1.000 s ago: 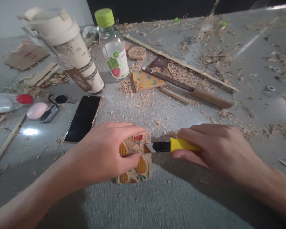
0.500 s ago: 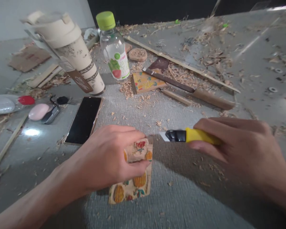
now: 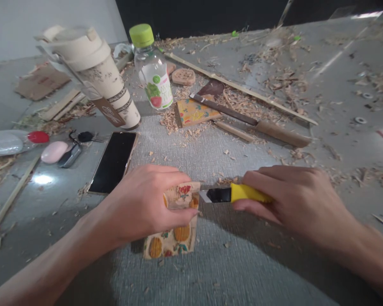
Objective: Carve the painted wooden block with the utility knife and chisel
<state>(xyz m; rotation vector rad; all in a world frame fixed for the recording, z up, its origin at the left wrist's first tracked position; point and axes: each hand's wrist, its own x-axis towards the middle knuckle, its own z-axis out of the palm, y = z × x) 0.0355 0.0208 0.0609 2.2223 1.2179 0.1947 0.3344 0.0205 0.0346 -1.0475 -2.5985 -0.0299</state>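
My left hand (image 3: 153,204) grips a carved wooden block (image 3: 170,245) with painted yellow, red and teal fruit shapes, thumb and fingers on either side of its upper part. In my right hand (image 3: 284,195) is a yellow utility knife (image 3: 247,193) with a black nose and a short blade pointing left. The blade tip lies at the block's upper right edge; whether it cuts into the wood I cannot tell. My left palm hides the block's left side.
Beyond my left hand lie a phone (image 3: 113,161), a tumbler (image 3: 95,72) and a green-capped bottle (image 3: 153,72). Further back, a long-handled blade tool (image 3: 258,123) rests across a yellow painted block (image 3: 194,112) among wood shavings. A pink oval object (image 3: 54,151) sits at left.
My right hand has brought the utility knife leftward, so its blade now meets the block's edge. My left hand keeps its hold on the block, and the view has shifted slightly.
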